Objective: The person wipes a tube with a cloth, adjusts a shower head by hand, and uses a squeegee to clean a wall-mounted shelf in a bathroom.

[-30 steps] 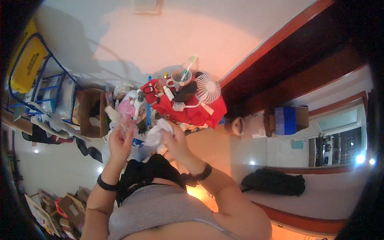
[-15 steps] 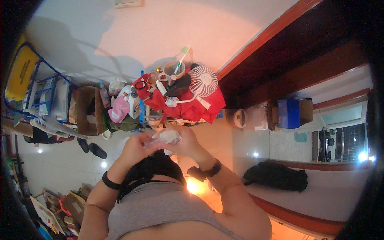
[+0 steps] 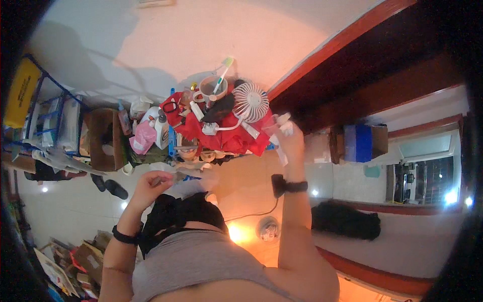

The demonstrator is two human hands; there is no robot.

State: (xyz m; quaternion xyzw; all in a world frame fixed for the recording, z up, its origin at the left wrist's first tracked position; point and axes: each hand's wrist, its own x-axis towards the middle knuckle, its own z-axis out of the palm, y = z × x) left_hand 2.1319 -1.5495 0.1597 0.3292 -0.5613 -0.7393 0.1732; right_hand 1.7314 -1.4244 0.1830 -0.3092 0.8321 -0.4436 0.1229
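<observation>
My left hand [image 3: 151,187] is in front of my body, its thumb and fingers pinched together. Pale, see-through material [image 3: 188,183] shows beside its fingertips; whether they grip it I cannot tell. Raised at the right end of the red-covered stand, my right hand [image 3: 293,147] is closed round a whitish crumpled thing [image 3: 285,126] with translucent plastic about it, blurred. Left of that hand, on the red cloth [image 3: 231,138], lie a white handheld fan [image 3: 251,103], a white tube [image 3: 250,130] and a mug [image 3: 205,86] with a toothbrush [image 3: 221,78] in it.
Left of the stand are a pink pouch [image 3: 142,138], a white bottle [image 3: 161,132], a cardboard box [image 3: 103,160] and a blue wire rack [image 3: 61,121]. Dark slippers [image 3: 116,189] lie on the floor. A round container [image 3: 267,229] is near my right forearm; a black bundle [image 3: 347,221] lies farther right.
My hands were together round the whitish crumpled thing and have parted. The right has moved up and to the right with it; the left has drawn slightly to the left.
</observation>
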